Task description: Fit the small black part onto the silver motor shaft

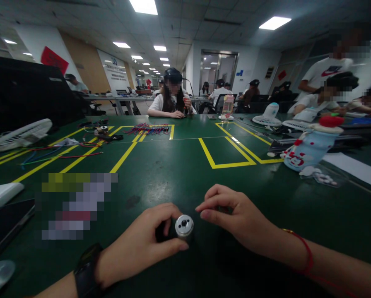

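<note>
A small silver cylindrical motor (184, 225) stands on the green table, its round end facing up with a dark centre and small holes around it. The thumb and fingers of my left hand (145, 240) close around its sides. Just to the right of the motor, my right hand (235, 215) hovers with thumb and index finger drawn together in a pinch, apart from the motor. Anything between those fingertips is too small to make out.
Loose wires (64, 155) and a wire bundle (148, 129) lie at the back left, beside a white fan (20, 134). A blue cup (311, 145) and small bag (320, 177) stand right. Yellow tape (235, 165) marks the table (160, 165). A person (171, 99) sits opposite.
</note>
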Demonstrator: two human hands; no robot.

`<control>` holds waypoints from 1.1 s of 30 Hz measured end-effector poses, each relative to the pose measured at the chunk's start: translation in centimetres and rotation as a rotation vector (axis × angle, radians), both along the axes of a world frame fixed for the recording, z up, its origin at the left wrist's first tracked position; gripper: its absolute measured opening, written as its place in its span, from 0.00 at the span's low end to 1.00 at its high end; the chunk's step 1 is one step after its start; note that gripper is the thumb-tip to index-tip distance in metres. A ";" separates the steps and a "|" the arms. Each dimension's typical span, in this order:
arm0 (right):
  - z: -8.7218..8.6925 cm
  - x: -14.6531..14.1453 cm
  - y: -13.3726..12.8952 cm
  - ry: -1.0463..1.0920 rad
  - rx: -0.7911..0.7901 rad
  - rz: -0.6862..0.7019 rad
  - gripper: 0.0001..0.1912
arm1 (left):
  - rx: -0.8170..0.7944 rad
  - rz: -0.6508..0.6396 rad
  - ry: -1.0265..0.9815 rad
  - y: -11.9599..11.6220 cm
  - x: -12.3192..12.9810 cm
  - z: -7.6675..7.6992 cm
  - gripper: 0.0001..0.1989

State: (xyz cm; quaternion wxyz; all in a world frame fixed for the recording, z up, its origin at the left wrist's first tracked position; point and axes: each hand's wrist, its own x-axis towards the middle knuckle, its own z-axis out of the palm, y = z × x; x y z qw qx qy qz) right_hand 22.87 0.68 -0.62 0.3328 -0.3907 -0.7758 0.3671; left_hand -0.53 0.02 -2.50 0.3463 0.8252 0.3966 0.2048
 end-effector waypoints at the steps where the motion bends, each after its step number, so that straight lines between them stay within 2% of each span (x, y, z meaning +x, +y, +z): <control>1: -0.2 0.3 0.0 -0.039 0.006 0.010 0.06 | -0.001 0.003 0.002 0.0 -0.1 0.0 0.10; 9: -2.2 0.7 -0.4 -0.303 0.102 0.072 0.06 | -0.010 0.022 0.007 -0.1 -0.5 0.0 0.09; 14: -1.8 0.7 -0.6 -0.331 0.125 0.084 0.08 | -0.020 0.016 0.000 -0.1 -0.5 -0.1 0.10; 17: -1.1 0.8 -0.5 -0.246 0.049 0.074 0.10 | -0.025 0.014 0.007 -0.1 -0.6 0.0 0.10; 20: -0.9 1.1 0.2 -0.027 -0.084 0.030 0.09 | -0.027 0.015 0.009 -0.1 -0.6 0.1 0.10; 24: -1.7 1.7 1.5 0.271 -0.258 -0.148 0.13 | -0.030 0.008 0.009 -0.1 -0.6 0.1 0.09; 27: -2.5 2.0 2.2 0.377 -0.358 -0.226 0.12 | -0.037 0.007 0.009 0.0 -0.5 0.1 0.09; 30: -2.5 2.0 2.2 0.360 -0.344 -0.215 0.12 | -0.046 0.009 0.017 -0.1 -0.5 0.1 0.09; 33: -1.9 1.8 1.6 0.149 -0.227 -0.079 0.10 | -0.042 0.015 0.029 -0.2 -0.5 0.1 0.09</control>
